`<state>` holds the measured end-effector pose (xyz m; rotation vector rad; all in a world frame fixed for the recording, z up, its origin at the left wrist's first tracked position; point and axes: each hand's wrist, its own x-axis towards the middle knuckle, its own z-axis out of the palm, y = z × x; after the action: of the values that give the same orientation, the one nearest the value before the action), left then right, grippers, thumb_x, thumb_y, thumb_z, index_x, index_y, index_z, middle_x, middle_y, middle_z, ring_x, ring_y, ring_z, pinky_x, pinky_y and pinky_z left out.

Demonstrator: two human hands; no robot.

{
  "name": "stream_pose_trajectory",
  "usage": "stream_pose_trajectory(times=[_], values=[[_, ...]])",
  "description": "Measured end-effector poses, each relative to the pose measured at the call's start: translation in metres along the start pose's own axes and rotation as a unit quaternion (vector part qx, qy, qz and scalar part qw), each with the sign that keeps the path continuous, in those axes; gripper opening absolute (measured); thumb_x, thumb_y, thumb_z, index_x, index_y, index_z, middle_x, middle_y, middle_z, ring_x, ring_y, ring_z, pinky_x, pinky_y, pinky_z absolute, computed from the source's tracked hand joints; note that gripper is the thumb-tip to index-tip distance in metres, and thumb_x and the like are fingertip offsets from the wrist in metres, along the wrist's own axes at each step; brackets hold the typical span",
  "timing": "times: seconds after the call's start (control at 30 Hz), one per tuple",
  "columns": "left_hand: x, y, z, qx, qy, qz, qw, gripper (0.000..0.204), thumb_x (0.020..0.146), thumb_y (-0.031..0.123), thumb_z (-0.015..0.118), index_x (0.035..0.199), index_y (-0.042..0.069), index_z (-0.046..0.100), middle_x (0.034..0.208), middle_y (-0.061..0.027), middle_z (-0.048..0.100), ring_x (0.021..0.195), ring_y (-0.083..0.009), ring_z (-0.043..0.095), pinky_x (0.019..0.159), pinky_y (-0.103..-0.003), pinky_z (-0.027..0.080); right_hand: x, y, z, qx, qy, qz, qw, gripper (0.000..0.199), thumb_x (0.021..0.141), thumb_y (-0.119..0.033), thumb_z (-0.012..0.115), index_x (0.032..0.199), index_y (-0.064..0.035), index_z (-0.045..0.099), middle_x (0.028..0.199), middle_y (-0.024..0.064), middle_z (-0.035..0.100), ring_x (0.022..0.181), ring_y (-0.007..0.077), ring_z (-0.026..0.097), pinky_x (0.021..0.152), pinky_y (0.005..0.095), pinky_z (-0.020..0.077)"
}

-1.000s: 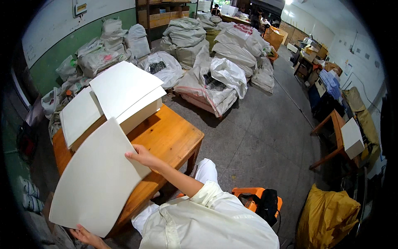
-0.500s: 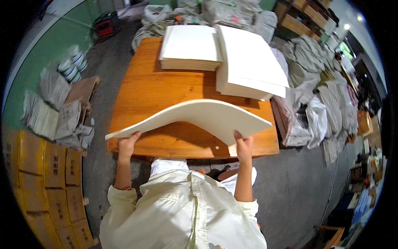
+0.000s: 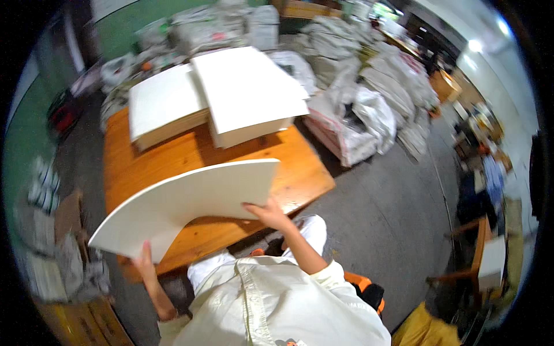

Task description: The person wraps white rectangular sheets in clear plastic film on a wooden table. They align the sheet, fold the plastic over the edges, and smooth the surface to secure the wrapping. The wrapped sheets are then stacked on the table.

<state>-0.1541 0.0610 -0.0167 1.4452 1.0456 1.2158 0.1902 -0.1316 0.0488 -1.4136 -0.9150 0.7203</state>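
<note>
I hold a thin bundle of large white sheets (image 3: 196, 193) above the near side of a wooden table (image 3: 130, 176). It bows into an arch, and its edge looks a little thick; I cannot tell how many sheets there are. My left hand (image 3: 145, 262) grips the lower left part, thumb up on the face. My right hand (image 3: 267, 213) pinches the lower right edge, thumb in front and fingers mostly hidden behind. Toward the far side of the table lie a lower stack of white sheets (image 3: 167, 101) and, beside it, a taller white stack (image 3: 248, 86).
Grey-white sacks (image 3: 352, 115) are heaped past the table's right edge, others behind it. Yellow-brown boxes (image 3: 78, 323) stand at the lower left. On the right are a wooden chair (image 3: 476, 254) with a white slab against it and a yellow cloth or bag (image 3: 427, 328).
My view has turned right, so the table and stacks appear farther left. The bundle is tipped more upright and swung leftward, with both hands still gripping it.
</note>
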Motion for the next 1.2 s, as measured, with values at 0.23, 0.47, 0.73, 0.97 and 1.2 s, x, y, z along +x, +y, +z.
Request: stream_pose_trajectory(times=[0.23, 0.47, 0.73, 0.97, 1.2], values=[[-0.005, 0.106, 0.028, 0.191, 0.001, -0.026, 0.981, 0.044, 0.087, 0.014, 0.063, 0.122, -0.008, 0.050, 0.111, -0.0181, 0.061, 0.097, -0.0265, 0.059, 0.085, -0.036, 0.045, 0.008, -0.025, 0.022, -0.164, 0.064, -0.020, 0.984, 0.048, 0.079, -0.020, 0.070, 0.118, 0.0036, 0.053, 0.099, 0.0217, 0.065, 0.093, 0.0321, 0.063, 0.081, 0.0393, 0.0493], [0.017, 0.068, 0.033, 0.302, -0.029, -0.007, 0.953, 0.031, 0.081, 0.005, 0.063, 0.109, -0.008, 0.058, 0.100, -0.0227, 0.065, 0.088, -0.0346, 0.063, 0.077, -0.039, 0.048, 0.028, 0.025, 0.037, -0.305, 0.079, 0.022, 0.949, 0.053, 0.075, -0.014, 0.068, 0.119, 0.0034, 0.046, 0.075, 0.0232, 0.063, 0.073, 0.0409, 0.062, 0.066, 0.0475, 0.0498], [0.006, 0.072, 0.065, 0.549, 0.057, 0.107, 0.827, 0.067, 0.083, 0.012, 0.065, 0.141, 0.006, 0.034, 0.145, -0.0182, 0.033, 0.129, -0.0338, 0.037, 0.105, -0.044, 0.031, 0.029, 0.003, 0.036, -0.668, 0.240, -0.141, 0.690, 0.077, 0.076, -0.022, 0.068, 0.141, -0.0078, 0.030, 0.131, 0.0257, 0.046, 0.119, 0.0412, 0.047, 0.096, 0.0499, 0.0401], [-0.017, 0.030, 0.097, 0.590, -0.149, 0.102, 0.787, 0.058, 0.094, 0.036, 0.047, 0.145, 0.014, 0.030, 0.153, -0.0123, 0.019, 0.140, -0.0343, 0.017, 0.113, -0.049, 0.012, 0.001, 0.045, 0.072, -0.528, 0.007, -0.144, 0.837, 0.062, 0.089, -0.042, 0.049, 0.141, -0.0114, 0.035, 0.147, 0.0200, 0.027, 0.137, 0.0383, 0.022, 0.111, 0.0529, 0.0142], [-0.016, 0.037, 0.099, 0.592, -0.167, 0.094, 0.783, 0.057, 0.095, 0.036, 0.043, 0.146, 0.016, 0.027, 0.153, -0.0101, 0.019, 0.141, -0.0322, 0.015, 0.114, -0.048, 0.010, 0.001, 0.044, 0.071, -0.533, 0.016, -0.151, 0.832, 0.058, 0.091, -0.042, 0.045, 0.140, -0.0115, 0.037, 0.148, 0.0184, 0.026, 0.137, 0.0357, 0.023, 0.111, 0.0525, 0.0125]])
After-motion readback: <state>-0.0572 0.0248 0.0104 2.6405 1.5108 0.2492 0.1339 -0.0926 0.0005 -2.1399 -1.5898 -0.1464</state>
